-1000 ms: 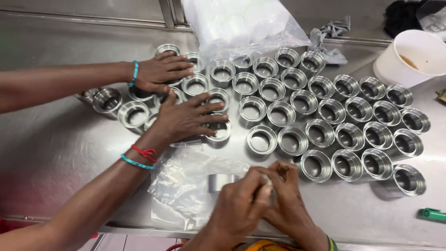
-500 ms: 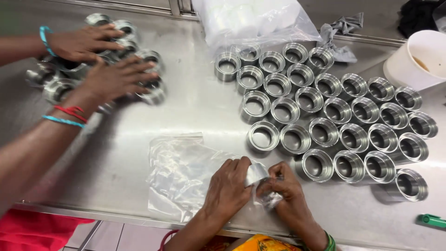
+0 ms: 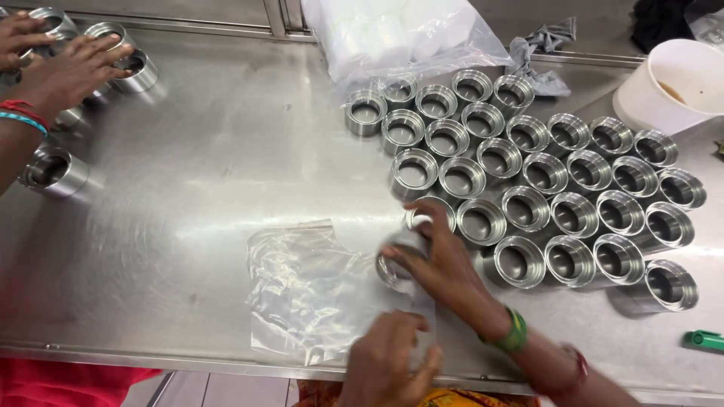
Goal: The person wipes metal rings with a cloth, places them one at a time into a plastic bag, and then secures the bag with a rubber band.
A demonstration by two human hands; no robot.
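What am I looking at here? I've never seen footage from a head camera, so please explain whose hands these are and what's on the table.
The view comes from a camera worn on a person's head, looking down at a shiny steel table. The two hands at the bottom are that person's own. The right hand grips a short shiny metal ring; the left hand rests on a clear crumpled plastic bag. To the right stand rows of matching metal rings, with a white plastic tub and a big clear bag of white pieces behind. The hands at the top left belong to a co-worker, gathering more rings. A green marker lies at the right edge.
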